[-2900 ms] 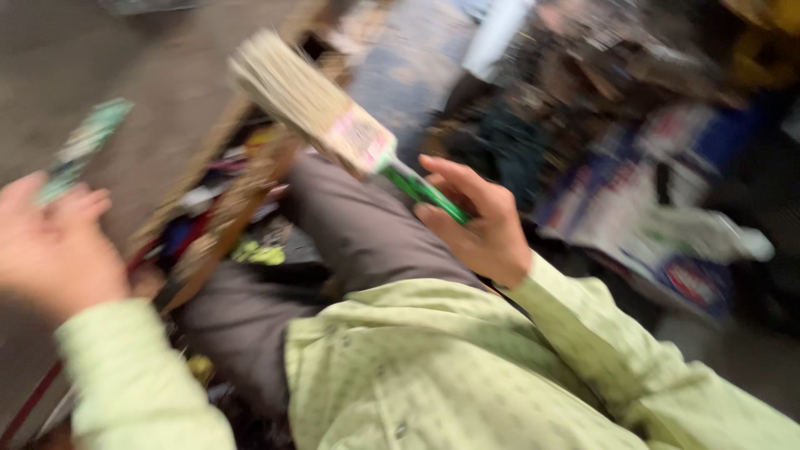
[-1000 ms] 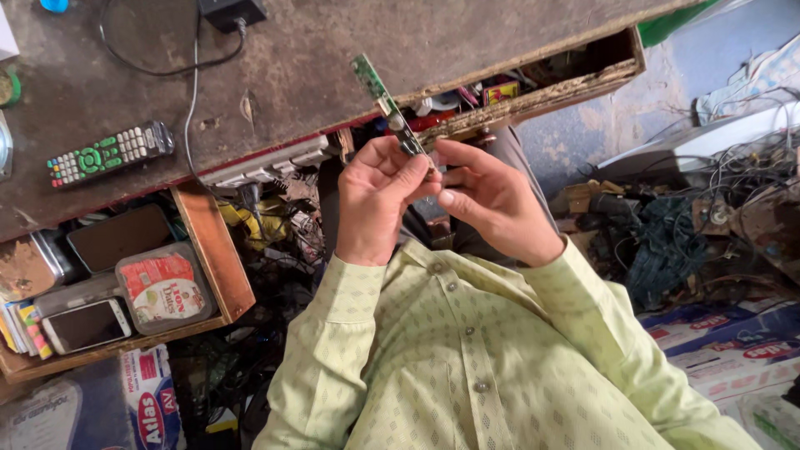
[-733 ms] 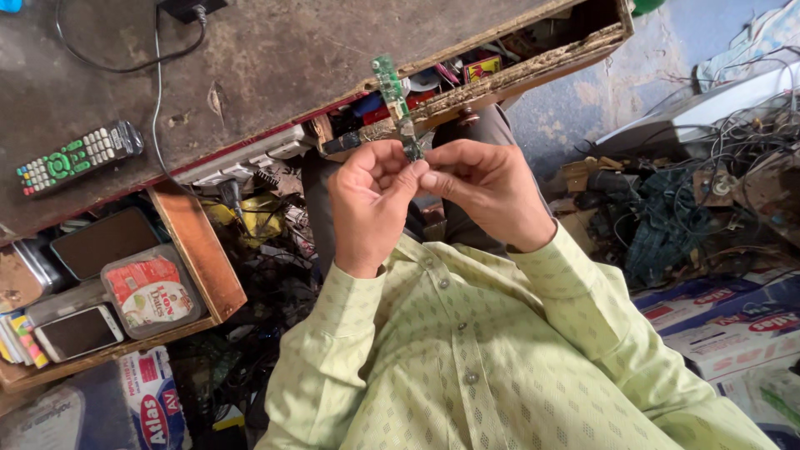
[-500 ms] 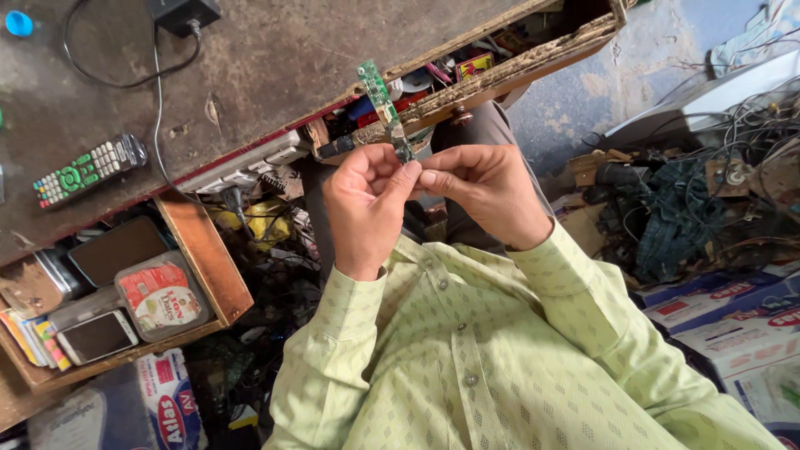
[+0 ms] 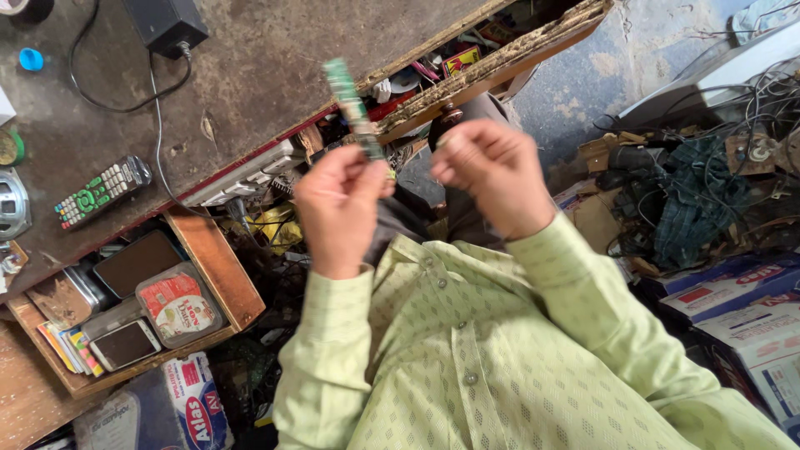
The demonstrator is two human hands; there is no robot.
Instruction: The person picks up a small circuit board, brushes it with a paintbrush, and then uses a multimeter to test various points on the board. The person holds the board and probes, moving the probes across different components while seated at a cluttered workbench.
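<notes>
My left hand (image 5: 337, 208) pinches the lower end of a narrow green circuit board strip (image 5: 350, 104), which sticks up and away over the edge of the worn workbench (image 5: 250, 75). The strip is blurred by motion. My right hand (image 5: 492, 179) hovers a short way to the right of it, fingers curled in, off the board, with nothing visible in it. Both hands are raised in front of my light green shirt, above my lap.
A remote control (image 5: 102, 191) and a black power adapter (image 5: 167, 23) with its cable lie on the bench. An open wooden drawer (image 5: 212, 267) at the left holds a phone (image 5: 125, 343) and a tin. Tangled wires (image 5: 708, 192) and cardboard boxes (image 5: 750, 317) crowd the right.
Earlier both hands held the green strip together. Now my right hand has come off it and moved to the right, while the left keeps the strip.
</notes>
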